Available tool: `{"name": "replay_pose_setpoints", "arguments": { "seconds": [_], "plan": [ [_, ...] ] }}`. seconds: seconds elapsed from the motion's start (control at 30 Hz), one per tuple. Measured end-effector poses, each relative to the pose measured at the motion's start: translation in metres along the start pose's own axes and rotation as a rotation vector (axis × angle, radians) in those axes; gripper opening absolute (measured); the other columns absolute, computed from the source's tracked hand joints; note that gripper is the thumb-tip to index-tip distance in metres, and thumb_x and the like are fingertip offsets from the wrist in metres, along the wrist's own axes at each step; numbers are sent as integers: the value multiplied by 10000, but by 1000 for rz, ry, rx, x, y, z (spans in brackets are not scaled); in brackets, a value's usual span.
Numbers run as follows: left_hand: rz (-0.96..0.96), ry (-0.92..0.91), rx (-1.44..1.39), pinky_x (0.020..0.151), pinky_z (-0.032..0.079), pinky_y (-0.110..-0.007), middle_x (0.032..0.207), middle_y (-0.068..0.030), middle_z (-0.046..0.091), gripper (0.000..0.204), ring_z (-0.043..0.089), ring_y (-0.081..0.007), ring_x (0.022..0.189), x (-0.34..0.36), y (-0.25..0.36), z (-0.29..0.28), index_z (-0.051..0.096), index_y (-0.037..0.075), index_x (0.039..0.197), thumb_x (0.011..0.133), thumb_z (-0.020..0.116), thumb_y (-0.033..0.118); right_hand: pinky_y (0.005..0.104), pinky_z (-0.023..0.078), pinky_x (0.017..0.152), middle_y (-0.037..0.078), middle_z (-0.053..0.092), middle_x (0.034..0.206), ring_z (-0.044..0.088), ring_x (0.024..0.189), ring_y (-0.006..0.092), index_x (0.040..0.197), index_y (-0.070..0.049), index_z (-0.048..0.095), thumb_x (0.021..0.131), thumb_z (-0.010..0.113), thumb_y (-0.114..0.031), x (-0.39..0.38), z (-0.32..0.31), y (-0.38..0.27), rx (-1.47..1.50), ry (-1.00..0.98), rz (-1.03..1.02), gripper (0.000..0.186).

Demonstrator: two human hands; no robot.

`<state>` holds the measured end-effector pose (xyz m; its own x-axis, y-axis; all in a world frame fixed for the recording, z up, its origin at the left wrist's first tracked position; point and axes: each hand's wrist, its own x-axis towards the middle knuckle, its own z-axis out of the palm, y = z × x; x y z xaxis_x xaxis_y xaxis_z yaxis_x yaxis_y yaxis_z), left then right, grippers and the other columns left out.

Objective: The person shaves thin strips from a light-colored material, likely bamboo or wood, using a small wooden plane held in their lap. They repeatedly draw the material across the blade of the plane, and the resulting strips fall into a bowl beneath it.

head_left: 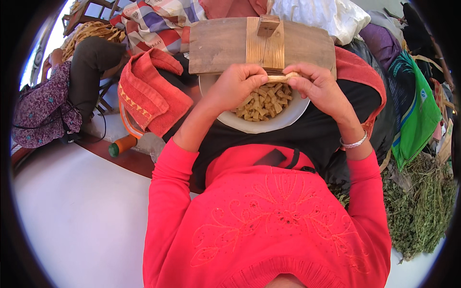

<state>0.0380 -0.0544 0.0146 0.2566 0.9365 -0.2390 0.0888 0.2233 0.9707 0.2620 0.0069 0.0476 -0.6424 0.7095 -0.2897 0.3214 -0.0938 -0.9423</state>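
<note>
- Here in the head view, both your hands are up over the bowl, and all the business is between your fingertips!
- Your left hand point(242, 85) pinches one end of a pale stick point(277, 78), thumb and forefinger closed right on it.
- Your right hand point(319, 89) has the other end, thumb and forefinger closed just as snugly, a silver bracelet point(354, 142) on the wrist below.
- So there's the stick, lying almost level between your two pinches, just above the near edge of the board point(216, 45).
- Straight beneath it, the white bowl point(261, 127) sits at your dark lap point(359, 106), holding a heap of short tan pieces point(264, 103).
- And that board! It lies across the bowl's far side, a lighter strip down its middle, with a wooden block point(268, 26) standing on it.
- Off to your left, a folded red towel point(153, 91), then an orange tube point(126, 144) with a green end.
- Further left, another person's patterned sleeve point(45, 113).
- Over on your right, a green sack point(418, 125), and nearer you, a pile of dried herbs point(422, 211).
- Beyond the board, a white sack point(321, 19) and a checked cloth point(156, 24).
</note>
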Motion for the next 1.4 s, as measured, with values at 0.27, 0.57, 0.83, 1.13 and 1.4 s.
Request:
{"name": "replay_pose_setpoints", "arguments": {
  "seconds": [0.27, 0.57, 0.83, 1.13, 1.4],
  "plan": [
    [52, 86, 176, 627, 407, -213, 774, 26, 571, 196, 488, -54, 717, 23, 7, -30, 641, -8, 986, 928, 550, 155, 235, 397, 547, -24, 522, 677, 454, 609, 50, 961, -1, 622, 918, 580, -151, 28, 8, 16, -67, 260, -113, 161],
    [77, 253, 296, 671, 449, -262, 785, 5, 602, 159, 538, -86, 742, 48, -21, -33, 623, -3, 944, 906, 573, 143, 301, 441, 597, 95, 581, 672, 520, 611, 165, 928, 12, 640, 887, 592, -149, 56, 7, 34, -288, 374, -213, 172],
    [177, 495, -46, 671, 466, -259, 813, 15, 612, 187, 564, -114, 754, 36, -29, -28, 632, -14, 1008, 909, 602, 142, 315, 473, 636, 55, 611, 728, 556, 669, 153, 1045, -11, 664, 873, 614, -113, 33, 7, 47, -265, 312, -242, 206],
    [134, -5, 69, 617, 401, -213, 815, 29, 552, 133, 470, -43, 719, -5, 20, 32, 577, 16, 930, 900, 612, 141, 359, 427, 507, 157, 542, 648, 511, 545, 322, 777, -40, 603, 822, 668, -161, -11, 20, 5, -517, 111, -392, 145],
    [-96, -76, -231, 513, 328, -195, 786, 35, 515, 222, 405, -33, 621, -27, -11, 19, 544, 47, 1070, 875, 611, 131, 394, 464, 569, 122, 581, 688, 589, 655, 324, 735, -42, 586, 812, 662, -149, -28, 20, 21, -626, 121, -467, 153]
  ]
}}
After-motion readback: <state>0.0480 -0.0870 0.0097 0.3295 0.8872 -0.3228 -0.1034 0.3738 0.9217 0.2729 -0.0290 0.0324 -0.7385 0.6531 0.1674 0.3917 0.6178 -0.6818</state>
